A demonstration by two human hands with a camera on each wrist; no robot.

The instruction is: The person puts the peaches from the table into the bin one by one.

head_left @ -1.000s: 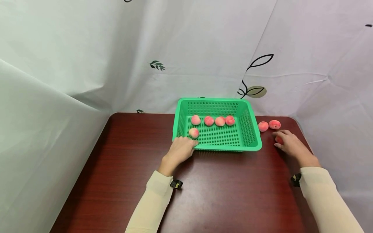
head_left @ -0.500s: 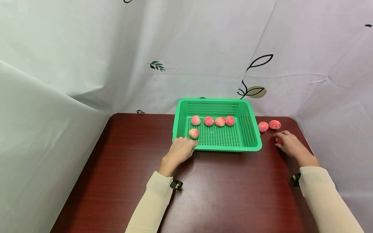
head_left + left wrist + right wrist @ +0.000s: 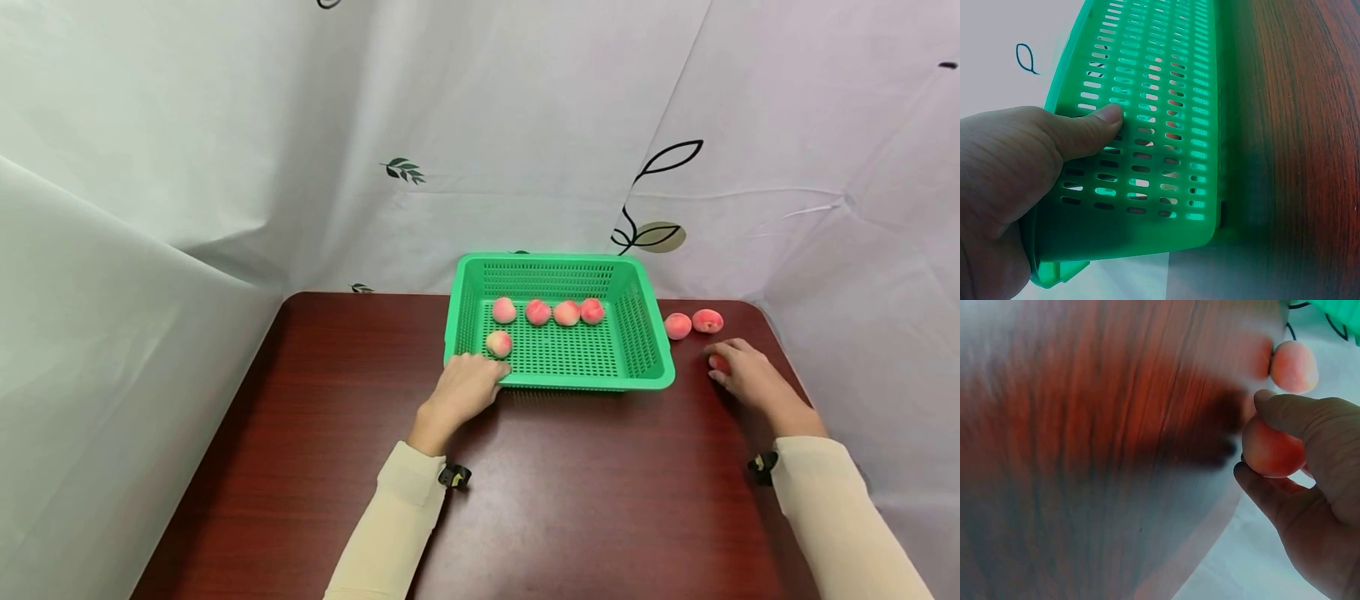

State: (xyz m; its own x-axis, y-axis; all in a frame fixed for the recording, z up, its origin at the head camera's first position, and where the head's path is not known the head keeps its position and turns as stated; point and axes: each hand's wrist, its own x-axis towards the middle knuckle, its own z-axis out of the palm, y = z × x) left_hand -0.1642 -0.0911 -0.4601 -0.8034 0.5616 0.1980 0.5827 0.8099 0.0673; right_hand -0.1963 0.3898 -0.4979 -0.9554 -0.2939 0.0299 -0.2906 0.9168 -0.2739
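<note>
A green perforated basket (image 3: 570,380) stands near the back of the table, with several peaches (image 3: 537,312) inside it. My left hand (image 3: 467,385) grips the basket's front left corner; in the left wrist view its thumb (image 3: 1094,128) lies against the outer wall, while the other fingers are hidden behind the rim. To the right of the basket, my right hand (image 3: 750,375) holds a peach (image 3: 1272,449) between thumb and fingers at the tabletop. Two more peaches, a rounder one (image 3: 677,326) and a flatter-looking one (image 3: 707,321), lie just beyond that hand.
The dark red-brown wooden table (image 3: 585,492) extends toward me and to the left of the basket. White cloth (image 3: 525,125) with leaf prints hangs behind the table and along both sides. The basket's back rim stands close to this cloth.
My right hand has shifted very slightly, still around the peach. The left hand, the basket and the other peaches look unmoved.
</note>
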